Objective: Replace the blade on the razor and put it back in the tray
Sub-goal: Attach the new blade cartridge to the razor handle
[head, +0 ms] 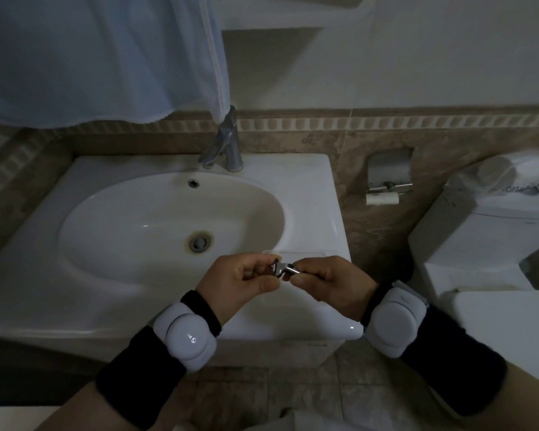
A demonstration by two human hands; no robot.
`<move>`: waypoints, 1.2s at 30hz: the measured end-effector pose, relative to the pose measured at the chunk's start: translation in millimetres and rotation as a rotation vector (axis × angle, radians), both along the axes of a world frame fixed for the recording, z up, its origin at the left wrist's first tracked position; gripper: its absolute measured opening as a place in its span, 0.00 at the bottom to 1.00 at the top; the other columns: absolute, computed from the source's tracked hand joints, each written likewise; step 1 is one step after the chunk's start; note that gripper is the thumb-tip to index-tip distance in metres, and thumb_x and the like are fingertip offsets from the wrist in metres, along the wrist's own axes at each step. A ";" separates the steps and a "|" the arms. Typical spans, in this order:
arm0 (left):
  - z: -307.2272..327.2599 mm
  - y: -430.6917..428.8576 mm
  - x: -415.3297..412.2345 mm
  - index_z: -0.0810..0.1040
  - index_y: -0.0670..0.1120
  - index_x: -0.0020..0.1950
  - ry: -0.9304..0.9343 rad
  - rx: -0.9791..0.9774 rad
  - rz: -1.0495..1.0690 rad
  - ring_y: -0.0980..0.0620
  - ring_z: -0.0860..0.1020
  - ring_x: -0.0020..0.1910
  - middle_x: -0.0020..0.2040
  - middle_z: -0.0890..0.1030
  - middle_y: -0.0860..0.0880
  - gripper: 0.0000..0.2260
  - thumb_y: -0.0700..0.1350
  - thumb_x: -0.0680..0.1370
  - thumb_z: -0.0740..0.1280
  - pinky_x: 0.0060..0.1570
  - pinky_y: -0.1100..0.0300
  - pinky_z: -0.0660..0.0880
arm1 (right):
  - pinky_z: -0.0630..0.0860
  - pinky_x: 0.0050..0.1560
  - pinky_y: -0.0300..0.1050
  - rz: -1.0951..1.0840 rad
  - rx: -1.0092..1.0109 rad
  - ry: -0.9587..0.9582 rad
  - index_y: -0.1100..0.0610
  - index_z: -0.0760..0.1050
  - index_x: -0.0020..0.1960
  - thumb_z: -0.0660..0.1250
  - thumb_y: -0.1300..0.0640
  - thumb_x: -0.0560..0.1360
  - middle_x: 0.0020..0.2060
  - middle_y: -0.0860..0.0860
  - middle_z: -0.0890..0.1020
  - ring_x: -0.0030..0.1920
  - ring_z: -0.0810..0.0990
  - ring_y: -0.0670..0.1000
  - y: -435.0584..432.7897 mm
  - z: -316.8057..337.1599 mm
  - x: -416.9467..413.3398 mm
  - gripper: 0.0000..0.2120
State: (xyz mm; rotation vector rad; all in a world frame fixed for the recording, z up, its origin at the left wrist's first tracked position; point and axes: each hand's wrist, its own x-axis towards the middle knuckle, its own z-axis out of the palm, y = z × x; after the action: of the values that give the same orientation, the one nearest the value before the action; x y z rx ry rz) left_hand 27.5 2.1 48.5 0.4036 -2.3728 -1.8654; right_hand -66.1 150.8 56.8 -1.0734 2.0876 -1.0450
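We noted both hands raised together over the front right part of the sink (324, 194), just in front of the basin. The right hand (333, 281) was curled shut round the razor (285, 269), gripping its metal handle w/ fingers folded over it; only the short forward end of the handle and the head showed past the knuckles. The razor lay roughly level, head pointing toward the left hand (246, 279). That hand was also closed, thumb and forefinger pinched at the razor's head, where a small dark piece sat; we could not tell whether it was the blade cartridge itself or part of the head, as it was too small and dim to resolve.

The tray (305, 252) was a clear, shallow one resting on the sink's right rim, directly behind the hands and partly hidden by them. The razor was held above and slightly in front of it, not touching it. Contents of the tray, if any, could not be made out.

Each wrist carried a white rounded device (187, 337) on a black band. Behind the basin stood a chrome faucet (226, 144), approx centred, w/ a pale blue towel (100, 57) hanging over it at upper left. A toilet (486, 237) stood to the right of the sink
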 end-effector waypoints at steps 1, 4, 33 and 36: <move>-0.8 -0.9 -0.1 0.76 0.38 0.56 -0.005 -0.001 0.006 0.69 0.78 0.33 0.38 0.79 0.51 0.17 0.29 0.69 0.68 0.37 0.77 0.74 | 0.67 0.32 0.29 0.003 -0.002 -0.005 0.64 0.76 0.42 0.61 0.58 0.77 0.27 0.49 0.70 0.26 0.70 0.39 -0.7 0.8 -0.2 0.11; 1.0 -2.1 1.2 0.77 0.39 0.56 -0.018 -0.018 -0.004 0.69 0.78 0.33 0.38 0.80 0.52 0.16 0.30 0.69 0.68 0.37 0.77 0.74 | 0.67 0.32 0.28 0.012 0.014 0.003 0.63 0.76 0.41 0.61 0.58 0.77 0.27 0.47 0.70 0.26 0.70 0.38 -2.1 0.4 -1.3 0.10; -57.8 -6.9 21.3 0.74 0.48 0.62 -0.296 -0.652 -0.068 0.51 0.70 0.61 0.62 0.73 0.49 0.16 0.45 0.74 0.66 0.57 0.69 0.61 | 0.70 0.41 0.35 -0.417 0.028 0.041 0.66 0.80 0.50 0.69 0.60 0.71 0.48 0.63 0.83 0.41 0.77 0.44 2.0 -43.4 -11.5 0.11; -63.3 -0.6 19.3 0.74 0.50 0.62 -0.303 -0.704 -0.087 0.51 0.67 0.63 0.63 0.72 0.49 0.15 0.47 0.76 0.64 0.59 0.68 0.60 | 0.66 0.35 0.32 -0.401 0.068 0.033 0.68 0.78 0.49 0.69 0.59 0.72 0.46 0.66 0.82 0.31 0.71 0.40 2.2 -49.1 -12.3 0.13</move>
State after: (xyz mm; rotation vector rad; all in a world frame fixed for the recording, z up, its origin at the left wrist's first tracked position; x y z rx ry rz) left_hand 46.8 1.5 -14.8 0.5301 -3.0656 -0.9163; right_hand -78.4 153.0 7.6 -0.6553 2.4074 -1.1338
